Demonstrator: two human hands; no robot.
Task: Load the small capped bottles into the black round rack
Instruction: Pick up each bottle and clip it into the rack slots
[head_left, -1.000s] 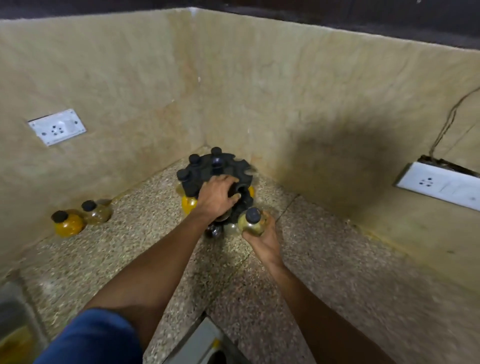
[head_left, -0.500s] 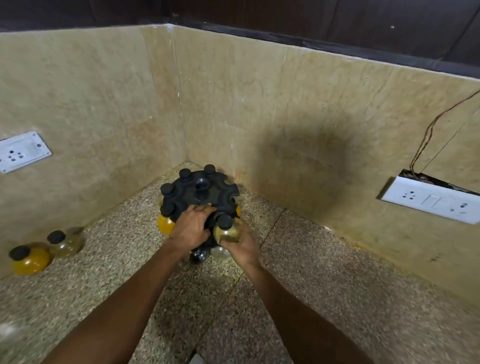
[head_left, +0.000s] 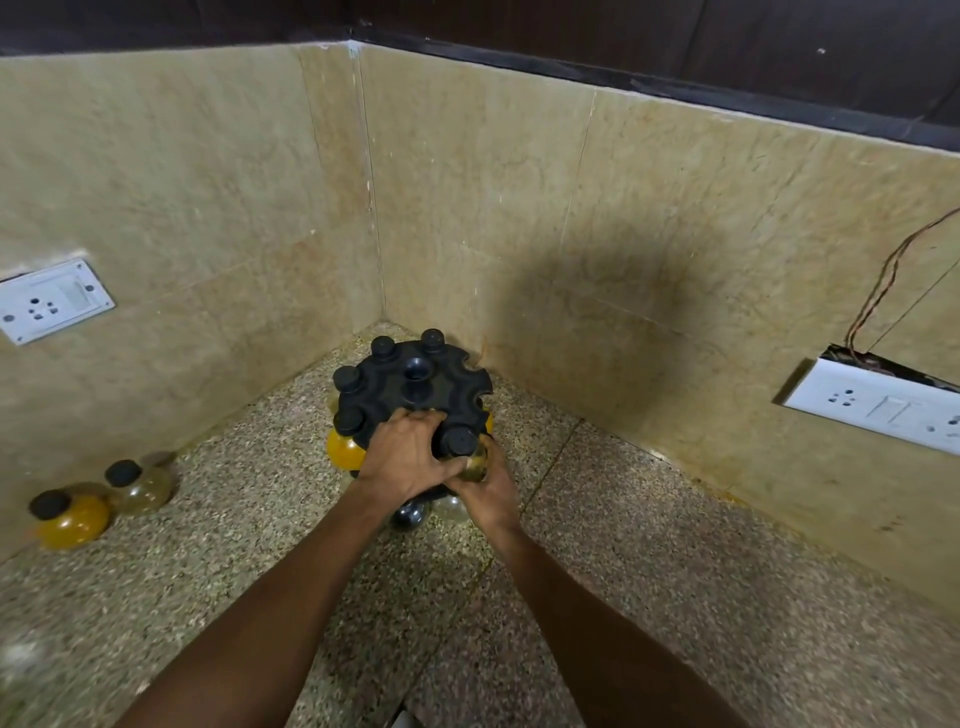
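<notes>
Glass, smooth and likely breakable, made the small round black-capped bottle (head_left: 467, 453) slippery, so your right hand (head_left: 488, 486) gripped its belly at the black round plastic rack (head_left: 410, 387)'s near notch while your left hand (head_left: 408, 457) pressed the rack.

Right hand (head_left: 488, 488) holds bottle (head_left: 467, 454) at rack (head_left: 415, 384), left hand (head_left: 402, 457) steadying

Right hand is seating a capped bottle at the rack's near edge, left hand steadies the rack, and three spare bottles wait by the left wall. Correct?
Not quite: the head view shows two spare black-capped round glass bottles by the left wall, one amber, one paler. The right hand does hold a black-capped bottle at the black round plastic rack; the left hand rests on it.
</notes>
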